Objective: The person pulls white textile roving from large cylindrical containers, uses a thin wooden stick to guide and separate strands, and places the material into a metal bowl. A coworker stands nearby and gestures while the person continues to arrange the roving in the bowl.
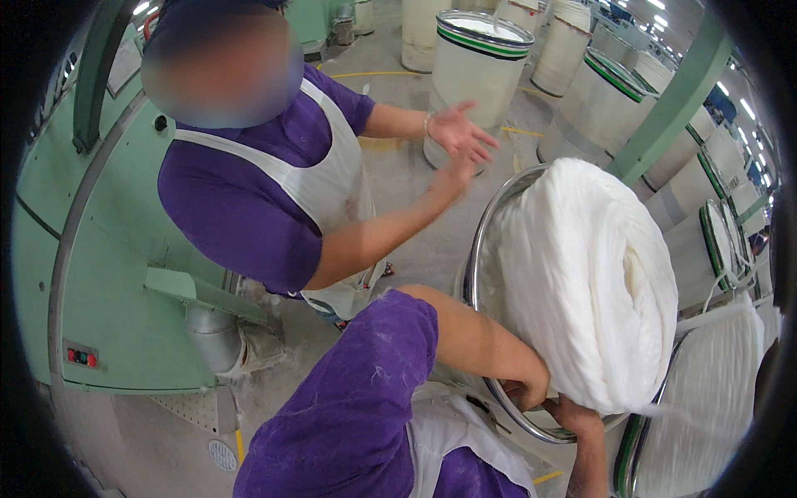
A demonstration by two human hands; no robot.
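Note:
A thick coil of white fibre sliver (585, 282) bulges above the chrome rim (471, 278) of a tall can in front of me. At the can's near edge, my left hand (529, 390) reaches inside the rim with its fingers curled in; what they grip is hidden. Beside it, my right hand (579, 417) tucks under the bottom of the coil, its fingertips out of sight. A loose strand (664, 411) trails off the coil to the right.
A co-worker in a purple shirt and white apron (328, 158) stands at left, both hands raised. Green machinery (133, 274) fills the left side. More sliver cans (477, 79) stand behind, another full one (706, 390) to the right. A green post (677, 100) slants behind the coil.

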